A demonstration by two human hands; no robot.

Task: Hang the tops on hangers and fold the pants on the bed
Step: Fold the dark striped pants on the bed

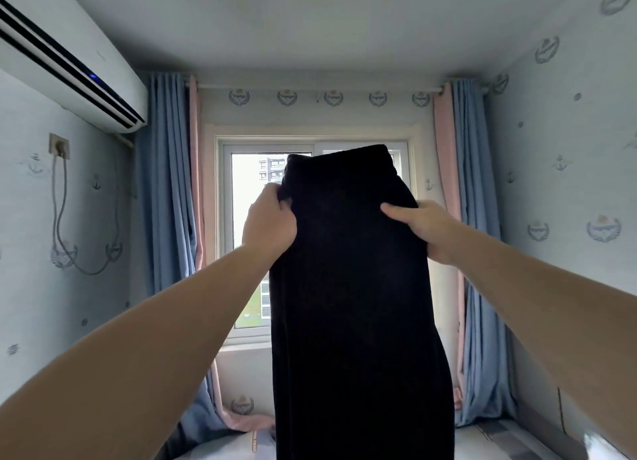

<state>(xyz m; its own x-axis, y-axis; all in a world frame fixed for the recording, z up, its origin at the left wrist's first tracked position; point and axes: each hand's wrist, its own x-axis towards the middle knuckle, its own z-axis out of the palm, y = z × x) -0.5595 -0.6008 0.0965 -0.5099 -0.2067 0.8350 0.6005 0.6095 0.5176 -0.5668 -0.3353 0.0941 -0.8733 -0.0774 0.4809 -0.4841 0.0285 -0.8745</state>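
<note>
A pair of black pants [355, 287] hangs straight down in front of me, held up at head height against the window. My left hand [270, 220] pinches the left edge near the waistband. Gripping the right edge a little lower is my right hand [422, 227]. The waistband end stands up above both hands. The legs drop out of view at the bottom of the frame. Only a strip of the bed [496, 440] shows below, with patterned bedding. No hangers or tops are in view.
A window [255, 239] sits straight ahead behind the pants, flanked by blue and pink curtains [169, 201]. An air conditioner [65, 56] is mounted high on the left wall. A wallpapered wall [565, 183] closes in on the right.
</note>
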